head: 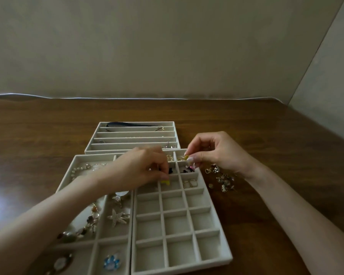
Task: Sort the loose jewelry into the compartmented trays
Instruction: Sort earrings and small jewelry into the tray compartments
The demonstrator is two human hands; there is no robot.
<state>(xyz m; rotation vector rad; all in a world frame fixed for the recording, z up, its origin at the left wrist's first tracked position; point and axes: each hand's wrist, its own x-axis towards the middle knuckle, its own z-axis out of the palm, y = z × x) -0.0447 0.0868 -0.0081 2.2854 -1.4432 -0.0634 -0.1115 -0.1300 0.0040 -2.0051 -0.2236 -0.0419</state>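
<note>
pinching a small gold piece (186, 157) with right hand (216, 153) over the grid tray (176, 224). left hand (139, 167) curled above a yellow charm (165, 182), hold unclear.

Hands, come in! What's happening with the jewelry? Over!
Right hand pinching small gold piece over grid tray. Left hand down at yellow piece, grip unclear. Loose pile on table beside tray; nothing blocking.
</note>
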